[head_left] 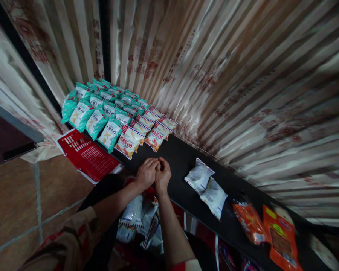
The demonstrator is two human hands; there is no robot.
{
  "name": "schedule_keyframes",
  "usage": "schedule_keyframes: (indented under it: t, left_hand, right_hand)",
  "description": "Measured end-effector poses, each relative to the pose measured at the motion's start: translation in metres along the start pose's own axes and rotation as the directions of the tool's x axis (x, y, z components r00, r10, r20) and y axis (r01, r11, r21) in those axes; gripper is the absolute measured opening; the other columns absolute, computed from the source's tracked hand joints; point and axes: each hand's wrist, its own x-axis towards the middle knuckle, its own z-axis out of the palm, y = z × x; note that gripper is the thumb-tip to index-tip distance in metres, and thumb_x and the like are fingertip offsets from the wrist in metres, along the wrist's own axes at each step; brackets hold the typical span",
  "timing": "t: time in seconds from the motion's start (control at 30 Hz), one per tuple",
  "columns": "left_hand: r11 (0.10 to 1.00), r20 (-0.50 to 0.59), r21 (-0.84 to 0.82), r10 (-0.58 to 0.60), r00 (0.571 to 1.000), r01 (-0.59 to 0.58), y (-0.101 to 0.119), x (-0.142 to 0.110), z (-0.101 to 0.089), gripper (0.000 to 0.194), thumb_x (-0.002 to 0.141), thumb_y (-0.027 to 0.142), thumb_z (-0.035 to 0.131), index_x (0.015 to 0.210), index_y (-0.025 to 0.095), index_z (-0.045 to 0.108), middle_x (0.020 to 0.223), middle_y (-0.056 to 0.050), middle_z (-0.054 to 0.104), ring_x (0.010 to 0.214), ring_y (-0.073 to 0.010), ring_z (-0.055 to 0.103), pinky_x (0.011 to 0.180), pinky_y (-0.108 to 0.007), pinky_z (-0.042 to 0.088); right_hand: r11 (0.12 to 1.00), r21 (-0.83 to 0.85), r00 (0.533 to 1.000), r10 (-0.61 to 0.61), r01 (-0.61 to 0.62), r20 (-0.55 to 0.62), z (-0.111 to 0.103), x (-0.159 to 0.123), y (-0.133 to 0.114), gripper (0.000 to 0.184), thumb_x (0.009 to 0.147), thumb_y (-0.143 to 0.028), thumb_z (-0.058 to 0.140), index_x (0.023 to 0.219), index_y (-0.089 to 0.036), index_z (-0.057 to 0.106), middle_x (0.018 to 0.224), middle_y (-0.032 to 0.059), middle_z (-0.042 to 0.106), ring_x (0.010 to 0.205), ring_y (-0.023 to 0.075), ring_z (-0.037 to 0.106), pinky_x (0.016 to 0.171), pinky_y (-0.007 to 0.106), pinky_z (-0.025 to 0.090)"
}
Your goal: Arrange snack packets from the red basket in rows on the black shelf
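Note:
My left hand (147,174) and my right hand (162,176) meet over the front edge of a black narrow table (175,165). Their fingers are curled and pressed together, and anything between them is hidden. Just beyond them stand white-and-orange snack bags (158,136) with striped edges, in short rows. Teal snack bags (110,133) fill several rows to their left. On the right, two silvery snack bags (199,175) lie back side up, one overlapping the other. Below my forearms are more silvery striped-edge bags (132,210), partly covered by my arms.
A red plastic basket (87,154) sits on the tiled floor (14,199) at the left. Orange snack packets (281,237) lie at the table's right end. A pleated patterned curtain (214,75) hangs along the back. Dark-packaged items are dimly visible under the table.

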Motion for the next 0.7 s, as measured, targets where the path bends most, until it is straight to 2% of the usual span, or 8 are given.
schedule_keyframes:
  t: [0.13, 0.3, 0.47, 0.57, 0.7]
  left_hand:
    - [0.997, 0.026, -0.036, 0.07, 0.997, -0.069, 0.003, -0.029, -0.008, 0.033, 0.088, 0.014, 0.034, 0.11, 0.012, 0.058, 0.111, -0.011, 0.062, 0.104, -0.0195, 0.054, 0.096, -0.038, 0.045]
    - [0.99, 0.063, -0.033, 0.141, 0.988, -0.139, 0.004, -0.071, -0.017, 0.034, 0.088, 0.017, 0.034, 0.113, 0.013, 0.057, 0.113, -0.012, 0.06, 0.106, -0.0203, 0.054, 0.095, -0.038, 0.046]
    - [0.993, 0.135, 0.006, 0.112, 0.984, -0.114, 0.004, -0.116, -0.015, 0.036, 0.087, 0.015, 0.034, 0.115, 0.013, 0.056, 0.113, -0.012, 0.06, 0.108, -0.0209, 0.054, 0.095, -0.038, 0.046]
    - [0.996, 0.209, 0.019, 0.077, 0.975, -0.082, 0.003, -0.14, -0.008, 0.036, 0.084, 0.013, 0.037, 0.115, 0.014, 0.056, 0.115, -0.011, 0.059, 0.107, -0.0206, 0.054, 0.095, -0.038, 0.047]
    - [0.992, 0.229, 0.116, -0.068, 0.971, 0.042, -0.001, -0.165, 0.002, 0.037, 0.081, 0.008, 0.037, 0.113, 0.012, 0.056, 0.12, -0.014, 0.056, 0.116, -0.0215, 0.05, 0.1, -0.041, 0.042]
  right_hand:
    - [0.998, -0.02, 0.997, -0.058, 0.059, 0.049, -0.009, -0.03, -0.003, 0.033, 0.078, -0.022, 0.038, 0.098, -0.014, 0.063, 0.096, 0.0094, 0.063, 0.091, 0.0179, 0.057, 0.087, 0.033, 0.044]
    - [0.986, -0.036, 0.984, -0.16, 0.163, 0.077, -0.019, -0.075, -0.001, 0.035, 0.079, -0.017, 0.035, 0.1, -0.017, 0.062, 0.1, 0.0089, 0.062, 0.097, 0.0171, 0.056, 0.09, 0.034, 0.043]
    - [0.974, -0.028, 0.964, -0.216, 0.223, 0.154, -0.023, -0.118, 0.018, 0.037, 0.078, -0.015, 0.037, 0.104, -0.018, 0.063, 0.103, 0.009, 0.063, 0.099, 0.0184, 0.055, 0.091, 0.037, 0.044]
    - [0.987, -0.049, 0.976, -0.146, 0.155, 0.164, -0.023, -0.141, 0.033, 0.038, 0.075, -0.013, 0.037, 0.102, -0.02, 0.064, 0.102, 0.0081, 0.064, 0.097, 0.0189, 0.056, 0.091, 0.038, 0.043]
    - [0.991, -0.129, 0.986, -0.001, 0.023, 0.168, -0.022, -0.165, 0.047, 0.036, 0.074, -0.016, 0.039, 0.1, -0.018, 0.065, 0.1, 0.0095, 0.065, 0.098, 0.0211, 0.057, 0.091, 0.038, 0.043]
